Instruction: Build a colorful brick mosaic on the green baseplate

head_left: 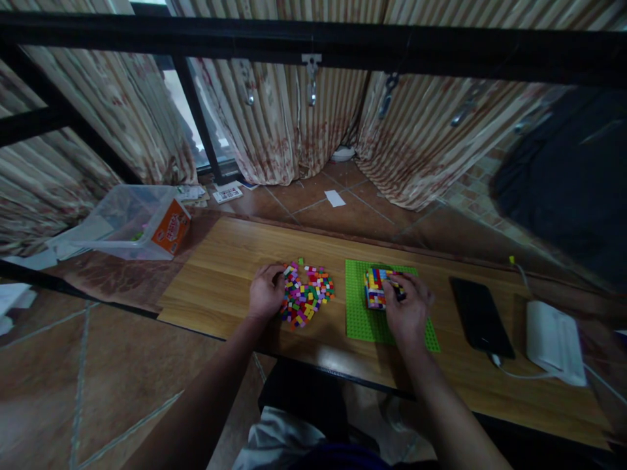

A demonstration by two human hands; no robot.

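Observation:
A loose pile of small multicoloured toy bricks (308, 294) lies on the wooden table. My left hand (267, 292) rests at the pile's left edge with curled fingers; whether a brick is between the fingertips is hidden. On the green baseplate (360, 320) stands a low block built from stacked bricks in several colours (375, 287). My right hand (410, 305) is over the right side of this build, thumb and fingers closed around a small dark piece at its top. The hand covers part of the build and the plate's right half.
Right of the plate lie a black phone (481, 316) with a cable plugged in and a white power bank or adapter (553, 339). A clear plastic bin (132, 222) with an orange label stands beyond the table's left end. A dark metal rail (313, 42) with hooks crosses above.

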